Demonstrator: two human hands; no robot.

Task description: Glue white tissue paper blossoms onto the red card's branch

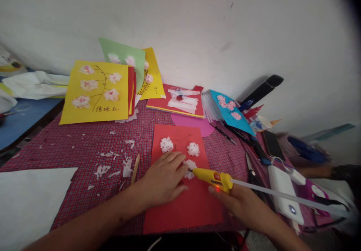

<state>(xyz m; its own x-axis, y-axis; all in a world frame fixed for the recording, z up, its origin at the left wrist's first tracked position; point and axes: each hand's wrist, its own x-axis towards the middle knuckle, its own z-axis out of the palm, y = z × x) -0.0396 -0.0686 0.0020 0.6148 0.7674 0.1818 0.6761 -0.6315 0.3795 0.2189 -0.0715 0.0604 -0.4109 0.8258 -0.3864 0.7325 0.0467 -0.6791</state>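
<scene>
A white paper flower (189,168) lies on the red card (183,191), just past the fingertips of the left hand (163,177), which rests flat with fingers spread, pinning the card. The right hand (239,202) is closed around a yellow glue gun (213,177), nozzle almost at the flower. I'd keep the card pinned and the nozzle low. Two more flowers (166,144) sit beyond the left hand; scissors (251,170) lie beyond the right.

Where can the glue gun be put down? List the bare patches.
Mostly bare checked cloth lies between the yellow card and the white sheet, with only paper scraps. The lower red sheet below the left hand is bare. Right of the glue gun, scissors, pens and a phone crowd it.
</scene>
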